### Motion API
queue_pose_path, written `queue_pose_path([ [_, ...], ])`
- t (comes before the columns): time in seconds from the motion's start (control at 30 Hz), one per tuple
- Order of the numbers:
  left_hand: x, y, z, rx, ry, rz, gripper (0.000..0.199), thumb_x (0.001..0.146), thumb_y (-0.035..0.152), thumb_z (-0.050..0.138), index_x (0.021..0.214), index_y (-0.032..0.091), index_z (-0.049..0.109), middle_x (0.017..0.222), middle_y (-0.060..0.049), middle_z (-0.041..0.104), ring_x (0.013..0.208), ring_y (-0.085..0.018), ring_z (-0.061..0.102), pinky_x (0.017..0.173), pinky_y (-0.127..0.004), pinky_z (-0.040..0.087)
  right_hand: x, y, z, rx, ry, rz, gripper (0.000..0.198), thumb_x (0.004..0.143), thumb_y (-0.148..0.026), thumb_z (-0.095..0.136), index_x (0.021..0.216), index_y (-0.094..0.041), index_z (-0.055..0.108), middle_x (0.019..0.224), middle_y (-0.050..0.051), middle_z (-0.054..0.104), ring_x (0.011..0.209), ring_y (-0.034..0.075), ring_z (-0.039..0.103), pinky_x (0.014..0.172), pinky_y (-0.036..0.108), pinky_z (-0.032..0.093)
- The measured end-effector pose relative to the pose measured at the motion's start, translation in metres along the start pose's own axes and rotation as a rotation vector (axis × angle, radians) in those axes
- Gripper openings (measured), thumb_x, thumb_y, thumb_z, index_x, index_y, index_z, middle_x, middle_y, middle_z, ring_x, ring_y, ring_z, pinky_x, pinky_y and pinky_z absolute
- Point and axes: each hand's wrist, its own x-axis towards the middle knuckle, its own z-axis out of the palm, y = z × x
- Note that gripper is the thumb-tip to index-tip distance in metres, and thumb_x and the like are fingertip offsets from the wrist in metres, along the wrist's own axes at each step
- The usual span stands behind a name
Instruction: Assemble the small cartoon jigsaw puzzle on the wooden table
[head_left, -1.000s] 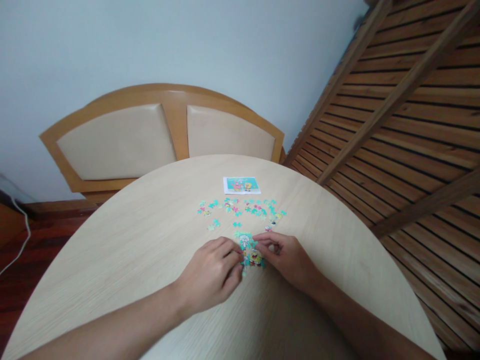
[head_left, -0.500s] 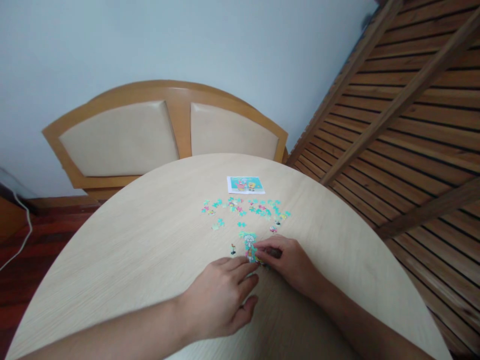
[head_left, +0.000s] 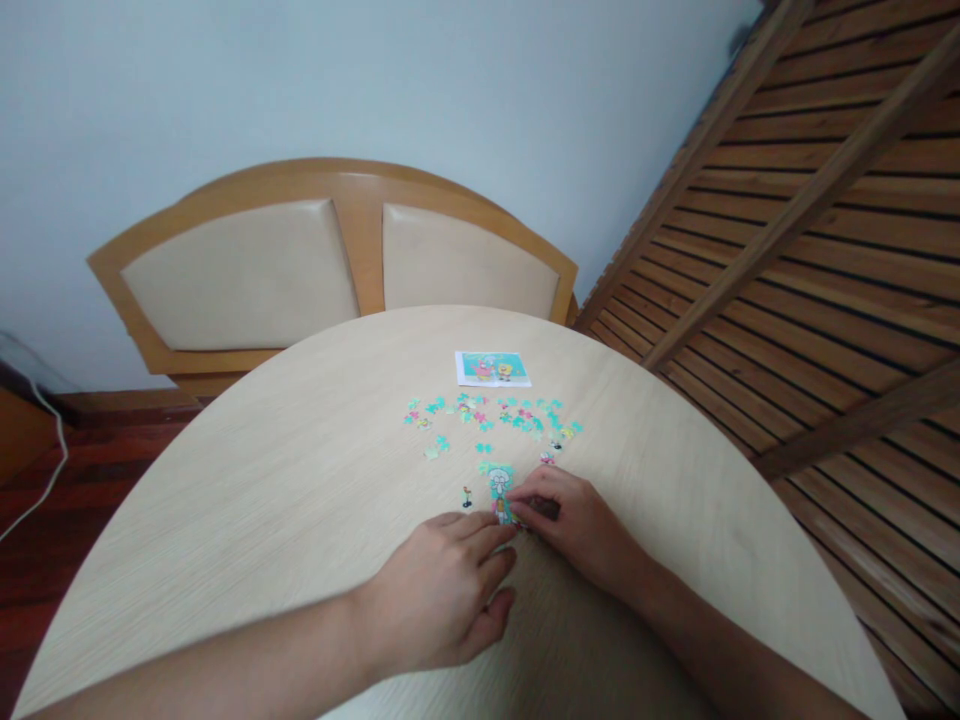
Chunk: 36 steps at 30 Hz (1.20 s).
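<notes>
We had our left hand (head_left: 450,588) and right hand (head_left: 576,515) at the partly joined puzzle (head_left: 499,482), loose pieces (head_left: 517,423) lying beyond.

The desk (head_left: 247,500) offers passage left of the loose pieces (head_left: 486,426) — the left hand (head_left: 450,590) and right hand (head_left: 571,510) block the joined section (head_left: 501,482) from near and right.

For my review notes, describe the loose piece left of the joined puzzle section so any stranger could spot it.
On the round pale table, find the joined puzzle section beside the right hand. Just left of it, beyond the left hand, lies the small loose piece. Its dark lower end and solitary spot set it apart from the mostly turquoise pieces scattered farther back.
</notes>
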Motion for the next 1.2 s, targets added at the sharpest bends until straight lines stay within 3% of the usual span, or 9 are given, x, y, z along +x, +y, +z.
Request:
queue_pose_path([
  [0.2, 0.000, 0.000, 0.000, 0.004, -0.006, 0.000, 0.016, 0.093, 0.026, 0.052, 0.096, 0.016, 0.065, 0.119, -0.010, 0.069, 0.111, -0.027, 0.064, 0.095, -0.042, 0.056, -0.001, -0.003, -0.005, -0.021, -0.007, -0.044, 0.013, 0.089, -0.020, 0.068, 0.099, -0.021, 0.076, 0.094, 0.005, 0.071, 0.088, 0.019, 0.066, 0.081, 0.033, 0.052],
  [0.4, 0.002, -0.002, -0.001, -0.001, -0.003, 0.015, 0.016, 0.094, 0.025, 0.052, 0.098, 0.016, 0.065, 0.120, -0.010, 0.069, 0.114, -0.026, 0.064, 0.097, -0.041, 0.055, -0.001, -0.005, -0.014, -0.104, -0.075, -0.240, 0.028, 0.088, -0.007, 0.059, 0.105, -0.023, 0.075, 0.100, 0.007, 0.068, 0.096, 0.021, 0.063, 0.086, 0.036, 0.052],
  [0.67, 0.000, -0.004, 0.000, 0.001, 0.027, 0.041, 0.018, 0.095, 0.023, 0.049, 0.099, 0.017, 0.066, 0.121, -0.010, 0.070, 0.116, -0.026, 0.065, 0.098, -0.042, 0.056, -0.002, 0.004, -0.022, -0.212, -0.106, -0.352, 0.037, 0.081, 0.000, 0.058, 0.104, -0.024, 0.074, 0.117, 0.009, 0.066, 0.110, 0.025, 0.060, 0.097, 0.044, 0.048],
  [1.03, 0.000, -0.006, -0.001, 0.002, 0.025, 0.051, 0.019, 0.096, 0.022, 0.048, 0.101, 0.016, 0.066, 0.124, -0.009, 0.069, 0.115, -0.025, 0.065, 0.098, -0.042, 0.056, -0.001, 0.004, -0.031, -0.253, -0.185, -0.364, 0.029, 0.088, -0.010, 0.057, 0.108, -0.025, 0.072, 0.120, 0.010, 0.067, 0.114, 0.025, 0.061, 0.099, 0.044, 0.048],
  [1.2, 0.000, -0.008, 0.000, 0.003, 0.014, 0.065, 0.020, 0.096, 0.022, 0.049, 0.104, 0.016, 0.066, 0.125, -0.009, 0.068, 0.116, -0.024, 0.064, 0.100, -0.040, 0.055, -0.003, 0.005, -0.024, -0.278, -0.209, -0.365, 0.038, 0.095, -0.022, 0.057, 0.133, -0.025, 0.062, 0.139, 0.011, 0.062, 0.135, 0.028, 0.050, 0.113, 0.051, 0.039],
])
